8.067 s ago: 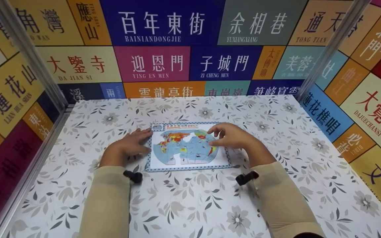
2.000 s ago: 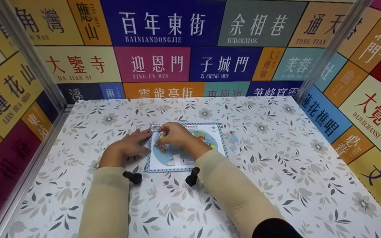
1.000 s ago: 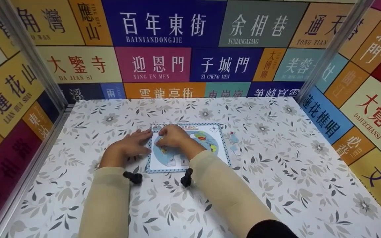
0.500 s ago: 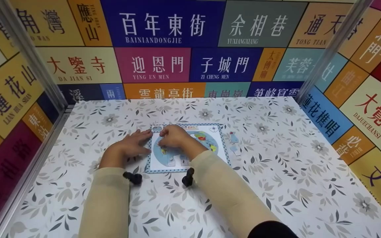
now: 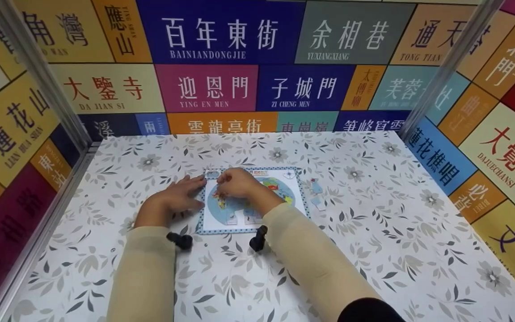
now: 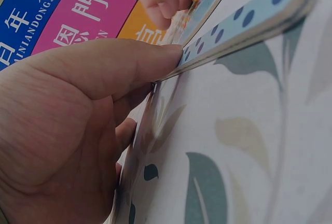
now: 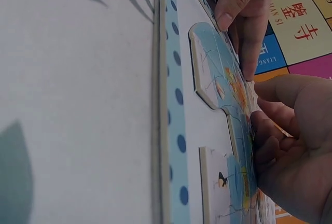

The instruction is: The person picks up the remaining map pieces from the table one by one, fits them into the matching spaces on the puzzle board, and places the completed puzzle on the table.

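Observation:
A world-map jigsaw puzzle lies in a white board with a blue dotted border. White backing shows through a notch at the map's lower edge, left of a penguin piece. Flat on the table by the board's left edge, my left hand has relaxed fingers, and its thumb touches the dotted rim. Over the upper left of the map is my right hand. Its thumb reaches to the map while the other fingers are bent; whether they pinch a piece is hidden.
Two loose puzzle pieces, a farther one and a nearer one, lie just right of the board. A white tablecloth with leaf and flower prints covers the table. Walls of coloured name panels enclose it on three sides.
Since the earliest frame my right hand has crossed from the map's right side to its upper left, baring the loose pieces. Lately it shifts only slightly there. My left hand stays put.

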A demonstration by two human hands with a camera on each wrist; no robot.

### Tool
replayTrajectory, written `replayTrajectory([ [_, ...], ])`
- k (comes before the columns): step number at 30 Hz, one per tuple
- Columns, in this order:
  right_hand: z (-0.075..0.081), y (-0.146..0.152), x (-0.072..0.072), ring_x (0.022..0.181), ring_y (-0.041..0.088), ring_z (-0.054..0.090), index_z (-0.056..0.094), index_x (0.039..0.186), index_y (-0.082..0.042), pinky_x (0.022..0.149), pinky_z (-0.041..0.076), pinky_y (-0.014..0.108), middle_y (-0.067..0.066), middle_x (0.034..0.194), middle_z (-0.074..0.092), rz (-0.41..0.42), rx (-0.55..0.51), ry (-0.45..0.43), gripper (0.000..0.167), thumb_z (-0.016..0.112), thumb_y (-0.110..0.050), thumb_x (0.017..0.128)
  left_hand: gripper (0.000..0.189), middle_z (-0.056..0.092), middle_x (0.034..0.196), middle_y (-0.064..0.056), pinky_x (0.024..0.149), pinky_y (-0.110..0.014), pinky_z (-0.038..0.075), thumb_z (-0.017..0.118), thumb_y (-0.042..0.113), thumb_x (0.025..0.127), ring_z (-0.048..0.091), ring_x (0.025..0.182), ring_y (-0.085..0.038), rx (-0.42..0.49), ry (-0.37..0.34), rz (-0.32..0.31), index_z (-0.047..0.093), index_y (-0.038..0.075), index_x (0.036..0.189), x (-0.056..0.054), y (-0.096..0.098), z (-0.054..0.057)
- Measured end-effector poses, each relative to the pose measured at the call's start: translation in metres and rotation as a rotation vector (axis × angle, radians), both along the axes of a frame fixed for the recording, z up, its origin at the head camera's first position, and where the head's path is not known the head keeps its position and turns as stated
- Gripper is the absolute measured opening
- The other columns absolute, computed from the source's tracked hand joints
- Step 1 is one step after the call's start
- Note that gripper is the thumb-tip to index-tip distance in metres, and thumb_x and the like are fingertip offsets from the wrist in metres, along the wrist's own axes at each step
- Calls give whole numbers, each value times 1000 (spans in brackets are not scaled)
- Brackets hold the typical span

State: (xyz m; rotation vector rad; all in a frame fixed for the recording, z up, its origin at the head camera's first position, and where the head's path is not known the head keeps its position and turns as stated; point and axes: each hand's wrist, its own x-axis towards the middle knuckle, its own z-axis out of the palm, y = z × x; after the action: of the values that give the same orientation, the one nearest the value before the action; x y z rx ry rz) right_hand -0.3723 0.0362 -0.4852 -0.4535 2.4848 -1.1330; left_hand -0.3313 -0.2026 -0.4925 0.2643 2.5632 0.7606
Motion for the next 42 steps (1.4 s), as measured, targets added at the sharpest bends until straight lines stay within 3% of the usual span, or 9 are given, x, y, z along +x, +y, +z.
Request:
replayTrajectory([
  [4, 0, 6, 0, 90, 13, 63, 74, 128, -14, 79, 51, 28, 2, 108, 73, 39, -41, -9, 33, 70, -30, 99, 86, 11, 183, 9, 132, -74, -3, 72, 42, 97, -7, 170, -36, -4, 5, -4, 28, 35, 170, 0, 0, 0],
  [10, 3, 20, 6, 90, 17, 68, 70, 136, -9, 74, 52, 27, 1, 104, 73, 75, -183, -13, 37, 67, -26, 103, 86, 10, 183, 10, 132, -74, -3, 72, 43, 97, -7, 171, -35, -9, -11, 4, 28, 37, 170, -1, 0, 0],
  [16, 13, 40, 14, 90, 20, 66, 72, 133, -7, 78, 58, 33, 1, 105, 69, 29, -276, 20, 35, 68, -24, 103, 87, 9, 183, 11, 132, -73, -5, 74, 43, 96, -8, 170, -35, -1, -27, 23, 29, 40, 170, -1, 0, -1],
  [18, 19, 50, 18, 91, 15, 64, 72, 134, -9, 84, 60, 40, 2, 109, 68, 12, -266, 27, 36, 68, -28, 104, 87, 9, 183, 12, 132, -73, -6, 74, 43, 96, -8, 170, -35, 5, -28, 29, 29, 40, 169, 0, 0, -1],
  [21, 27, 67, 25, 96, 17, 65, 71, 134, -10, 92, 59, 49, 4, 111, 67, -3, -264, 30, 36, 68, -29, 105, 86, 8, 183, 12, 132, -74, -6, 74, 42, 96, -9, 170, -36, 10, -28, 28, 29, 40, 169, 1, 0, 0],
  [34, 38, 141, 38, 101, 21, 64, 71, 133, -13, 97, 60, 46, 6, 118, 67, -91, -195, 25, 35, 70, -31, 104, 86, 9, 183, 12, 133, -71, -8, 73, 42, 97, -9, 170, -34, -3, -20, 25, 28, 38, 170, 2, 3, 3],
  [42, 40, 179, 41, 103, 23, 61, 72, 130, -16, 93, 57, 44, 6, 121, 67, -158, -151, 46, 31, 71, -33, 103, 87, 8, 183, 13, 131, -73, -9, 74, 43, 95, -10, 170, -35, 6, -28, 39, 29, 42, 169, 3, 1, 2],
])
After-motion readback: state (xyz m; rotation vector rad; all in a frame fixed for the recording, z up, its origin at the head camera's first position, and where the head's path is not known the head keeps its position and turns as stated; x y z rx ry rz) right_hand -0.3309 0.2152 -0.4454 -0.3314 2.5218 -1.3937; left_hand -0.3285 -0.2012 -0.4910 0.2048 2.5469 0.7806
